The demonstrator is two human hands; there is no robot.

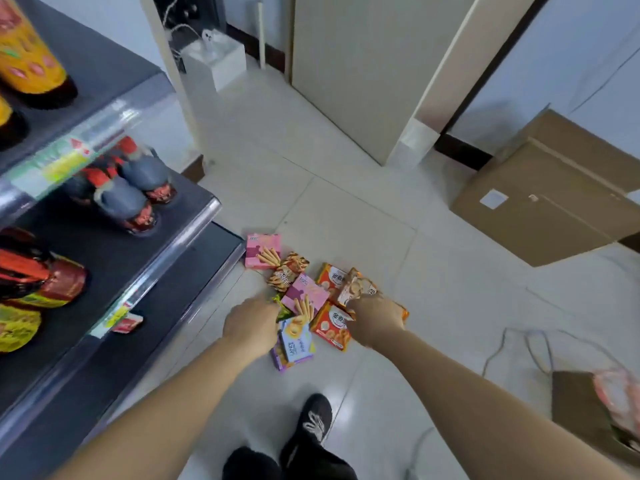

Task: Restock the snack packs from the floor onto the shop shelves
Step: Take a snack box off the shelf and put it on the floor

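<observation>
A small shop is on show here: tiered dark shelves [114, 251] are seen on the left, fronted by clear rails into which price labels [64, 162] are slotted, and labelled bottles [138, 192] are lined up on them. Boxed and bagged snack packs [304, 292] are heaped on the pale tiled floor [346, 209] just beside the lowest shelf. A taped cardboard carton [554, 202] is parked at the far right against the wall.

Shelf unit [194, 230] blocks the left, lowest ledge just beside the snack packs [304, 296]; bare floor tiles [346, 209] open beyond the pile; cardboard box [554, 188] and loose cables [512, 344] well apart, right.
</observation>
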